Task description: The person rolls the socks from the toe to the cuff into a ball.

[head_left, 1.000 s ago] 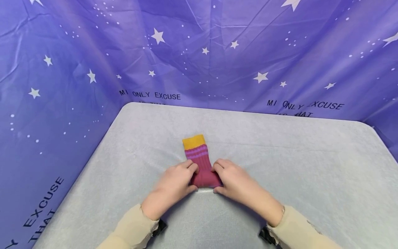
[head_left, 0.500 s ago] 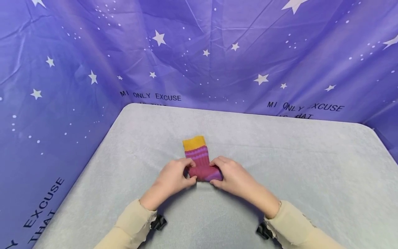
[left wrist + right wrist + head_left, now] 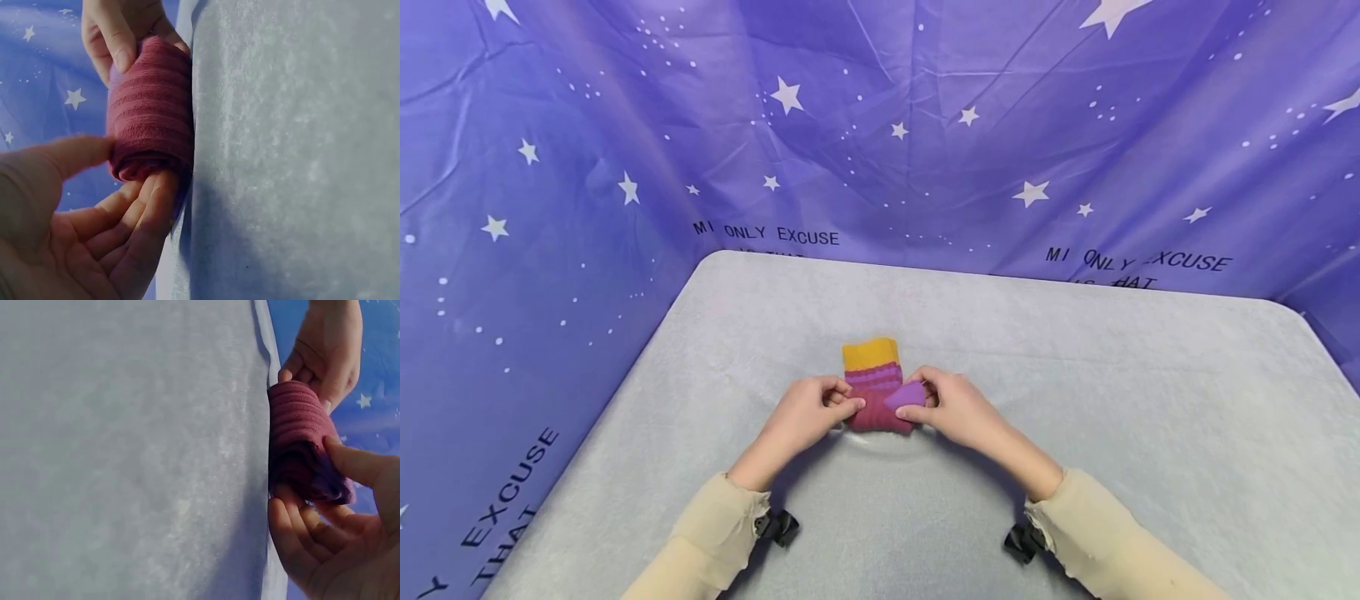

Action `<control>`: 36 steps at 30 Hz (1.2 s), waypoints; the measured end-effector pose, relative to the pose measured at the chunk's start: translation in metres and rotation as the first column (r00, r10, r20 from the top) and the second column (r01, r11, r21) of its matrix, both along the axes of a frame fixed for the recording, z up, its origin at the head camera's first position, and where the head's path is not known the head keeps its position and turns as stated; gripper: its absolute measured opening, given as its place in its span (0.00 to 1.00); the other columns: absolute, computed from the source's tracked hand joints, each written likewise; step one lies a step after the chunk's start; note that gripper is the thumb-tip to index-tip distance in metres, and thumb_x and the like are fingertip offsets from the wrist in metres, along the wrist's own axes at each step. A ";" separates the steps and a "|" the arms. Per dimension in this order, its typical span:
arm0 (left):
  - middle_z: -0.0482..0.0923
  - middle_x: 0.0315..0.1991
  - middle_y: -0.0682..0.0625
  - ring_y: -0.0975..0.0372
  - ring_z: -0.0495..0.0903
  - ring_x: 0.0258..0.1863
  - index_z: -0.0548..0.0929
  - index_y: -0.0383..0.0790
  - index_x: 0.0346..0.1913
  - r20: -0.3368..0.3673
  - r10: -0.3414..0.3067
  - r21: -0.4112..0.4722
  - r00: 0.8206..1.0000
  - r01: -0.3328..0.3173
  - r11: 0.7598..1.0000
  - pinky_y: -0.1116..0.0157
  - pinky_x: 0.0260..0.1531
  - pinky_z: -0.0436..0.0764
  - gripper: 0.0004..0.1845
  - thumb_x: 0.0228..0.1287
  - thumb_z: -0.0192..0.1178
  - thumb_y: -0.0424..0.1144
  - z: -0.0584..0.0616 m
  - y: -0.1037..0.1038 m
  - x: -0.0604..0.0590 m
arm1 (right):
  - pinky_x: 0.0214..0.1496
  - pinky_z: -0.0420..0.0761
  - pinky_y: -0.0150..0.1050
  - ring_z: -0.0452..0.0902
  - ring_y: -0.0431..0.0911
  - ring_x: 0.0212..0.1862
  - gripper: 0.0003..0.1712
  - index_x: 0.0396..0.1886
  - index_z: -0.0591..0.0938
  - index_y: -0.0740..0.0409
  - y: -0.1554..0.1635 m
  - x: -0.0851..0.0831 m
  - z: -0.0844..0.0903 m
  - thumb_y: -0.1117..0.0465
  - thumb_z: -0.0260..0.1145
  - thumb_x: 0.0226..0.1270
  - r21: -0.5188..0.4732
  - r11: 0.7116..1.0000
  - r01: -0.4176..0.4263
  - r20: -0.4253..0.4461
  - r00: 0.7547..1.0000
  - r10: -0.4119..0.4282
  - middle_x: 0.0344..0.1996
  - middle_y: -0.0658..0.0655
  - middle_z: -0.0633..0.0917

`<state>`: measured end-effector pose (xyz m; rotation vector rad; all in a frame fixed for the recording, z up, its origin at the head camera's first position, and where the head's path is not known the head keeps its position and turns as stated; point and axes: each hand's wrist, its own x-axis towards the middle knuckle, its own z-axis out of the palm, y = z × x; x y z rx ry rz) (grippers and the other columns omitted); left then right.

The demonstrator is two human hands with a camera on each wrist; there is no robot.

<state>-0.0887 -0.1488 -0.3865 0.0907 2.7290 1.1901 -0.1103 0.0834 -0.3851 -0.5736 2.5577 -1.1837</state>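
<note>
Rolled further toward its yellow cuff since the earlier frames, the sock (image 3: 877, 392) had grown shorter, and a purple toe now showed on top of the roll. From the head view, the left hand (image 3: 805, 413) pinched the roll's left end and the right hand (image 3: 953, 407) pinched its right end, with the sock lying mid-desk on the grey desk (image 3: 1120, 400) before the starry purple backdrop (image 3: 925, 125).

From the left wrist view, the left hand (image 3: 81, 231) gripped the maroon sock (image 3: 150, 112), thumb on top and fingers beneath, while the right hand (image 3: 119, 28) clasped the far end.

From the right wrist view, the right hand (image 3: 337, 525) curled round the sock (image 3: 300, 437), which touched the desk (image 3: 125, 450); the left hand (image 3: 328, 350) held the far end.
</note>
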 end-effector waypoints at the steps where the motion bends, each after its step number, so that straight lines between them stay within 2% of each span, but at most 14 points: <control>1: 0.86 0.30 0.52 0.67 0.81 0.29 0.85 0.38 0.38 -0.024 0.005 -0.002 1.000 -0.005 1.000 0.68 0.35 0.81 0.10 0.60 0.70 0.41 0.000 0.001 -0.001 | 0.25 0.73 0.30 0.72 0.37 0.24 0.17 0.43 0.83 0.60 0.000 -0.002 0.000 0.57 0.75 0.59 -0.012 1.000 0.019 0.026 1.000 -0.019 0.25 0.51 0.83; 4: 0.85 0.33 0.51 0.65 0.82 0.32 0.83 0.39 0.38 -0.126 0.001 -0.008 0.992 -0.003 1.000 0.68 0.36 0.81 0.09 0.58 0.72 0.38 0.000 0.003 -0.002 | 0.24 0.74 0.31 0.71 0.38 0.23 0.17 0.41 0.83 0.62 -0.001 -0.006 0.001 0.57 0.75 0.57 -0.028 0.998 0.053 0.058 0.997 -0.051 0.24 0.51 0.82; 7: 0.82 0.37 0.51 0.63 0.81 0.36 0.83 0.43 0.37 -0.229 -0.028 -0.010 0.973 0.026 1.000 0.65 0.39 0.82 0.08 0.57 0.72 0.35 0.000 0.004 -0.001 | 0.25 0.73 0.32 0.70 0.38 0.23 0.17 0.42 0.84 0.63 -0.004 -0.010 0.002 0.57 0.75 0.57 0.000 0.998 0.061 0.059 0.996 -0.061 0.23 0.51 0.81; 9: 0.81 0.38 0.51 0.61 0.81 0.39 0.84 0.45 0.35 -0.268 -0.044 -0.004 0.963 0.045 0.999 0.63 0.42 0.83 0.07 0.56 0.73 0.34 0.000 0.003 0.000 | 0.26 0.73 0.32 0.70 0.39 0.24 0.18 0.42 0.85 0.63 -0.005 -0.013 0.002 0.56 0.75 0.57 0.024 0.998 0.065 0.063 0.996 -0.067 0.23 0.52 0.81; 14: 0.83 0.42 0.53 0.58 0.82 0.46 0.86 0.47 0.39 -0.301 -0.096 -0.017 0.949 0.095 0.995 0.56 0.51 0.81 0.12 0.52 0.76 0.35 -0.002 -0.002 0.002 | 0.28 0.74 0.33 0.72 0.41 0.26 0.20 0.44 0.85 0.64 -0.008 -0.019 0.001 0.55 0.75 0.58 0.047 0.995 0.083 0.113 0.990 -0.088 0.28 0.55 0.84; 17: 0.84 0.47 0.51 0.56 0.82 0.51 0.86 0.47 0.43 -0.293 -0.116 -0.045 0.949 0.108 0.993 0.53 0.56 0.79 0.16 0.50 0.77 0.36 -0.002 -0.002 0.003 | 0.32 0.76 0.34 0.75 0.42 0.30 0.22 0.47 0.82 0.64 -0.008 -0.020 0.003 0.56 0.75 0.58 0.036 0.994 0.098 0.098 0.990 -0.102 0.33 0.56 0.85; 19: 0.84 0.48 0.51 0.56 0.82 0.51 0.87 0.47 0.45 -0.276 -0.105 -0.058 0.955 0.092 0.994 0.54 0.55 0.80 0.17 0.51 0.77 0.36 -0.002 -0.001 0.002 | 0.39 0.80 0.38 0.77 0.45 0.36 0.23 0.49 0.80 0.62 -0.009 -0.020 0.004 0.57 0.76 0.58 0.027 0.995 0.098 0.025 0.995 -0.099 0.38 0.57 0.84; 21: 0.85 0.49 0.50 0.56 0.83 0.50 0.87 0.48 0.45 -0.252 -0.077 -0.070 0.965 0.061 0.996 0.55 0.53 0.81 0.16 0.52 0.76 0.38 -0.002 0.001 0.000 | 0.48 0.82 0.43 0.79 0.48 0.43 0.23 0.50 0.79 0.60 -0.010 -0.018 0.004 0.58 0.76 0.57 0.029 0.997 0.076 -0.108 0.991 -0.073 0.43 0.58 0.83; 23: 0.86 0.48 0.50 0.57 0.83 0.47 0.88 0.48 0.45 -0.242 -0.055 -0.086 0.969 0.035 0.996 0.57 0.49 0.82 0.15 0.53 0.75 0.39 -0.002 0.003 -0.002 | 0.55 0.81 0.47 0.78 0.50 0.48 0.18 0.46 0.80 0.58 -0.012 -0.015 0.005 0.60 0.76 0.58 0.049 0.998 0.040 -0.269 0.963 -0.025 0.45 0.57 0.82; 25: 0.87 0.48 0.50 0.58 0.84 0.45 0.89 0.49 0.45 -0.238 -0.040 -0.103 0.970 0.016 0.995 0.57 0.47 0.82 0.14 0.53 0.75 0.40 -0.002 0.004 -0.004 | 0.57 0.80 0.49 0.78 0.51 0.50 0.12 0.40 0.83 0.56 -0.013 -0.012 0.006 0.61 0.75 0.59 0.099 0.995 0.003 -0.428 0.903 0.040 0.45 0.55 0.83; 27: 0.87 0.48 0.49 0.57 0.84 0.45 0.89 0.49 0.44 -0.232 -0.027 -0.115 0.972 0.000 0.993 0.57 0.47 0.82 0.13 0.54 0.75 0.41 -0.002 0.004 -0.006 | 0.54 0.79 0.48 0.78 0.51 0.49 0.08 0.36 0.84 0.53 -0.014 -0.009 0.008 0.59 0.75 0.59 0.163 0.986 -0.019 -0.524 0.845 0.103 0.42 0.52 0.83; 29: 0.87 0.49 0.49 0.56 0.85 0.46 0.90 0.49 0.44 -0.216 -0.014 -0.122 0.976 -0.013 0.992 0.56 0.47 0.83 0.13 0.55 0.74 0.41 -0.001 0.005 -0.008 | 0.50 0.79 0.47 0.78 0.49 0.48 0.10 0.36 0.84 0.50 -0.015 -0.006 0.010 0.54 0.76 0.58 0.236 0.971 -0.031 -0.566 0.808 0.163 0.42 0.50 0.83; 32: 0.87 0.50 0.48 0.55 0.85 0.49 0.90 0.49 0.44 -0.191 -0.002 -0.135 0.982 -0.024 0.990 0.55 0.49 0.82 0.12 0.56 0.73 0.42 0.000 0.005 -0.011 | 0.49 0.78 0.46 0.78 0.48 0.50 0.20 0.40 0.83 0.49 -0.015 -0.003 0.012 0.48 0.79 0.51 0.330 0.943 -0.039 -0.560 0.796 0.229 0.46 0.49 0.82; 36: 0.87 0.50 0.49 0.55 0.84 0.52 0.90 0.50 0.45 -0.189 -0.022 -0.155 0.982 -0.008 0.988 0.55 0.52 0.82 0.12 0.58 0.73 0.43 0.001 0.006 -0.014 | 0.49 0.78 0.48 0.78 0.49 0.50 0.27 0.43 0.80 0.49 -0.016 -0.003 0.011 0.47 0.82 0.46 0.421 0.907 -0.023 -0.562 0.778 0.281 0.47 0.50 0.80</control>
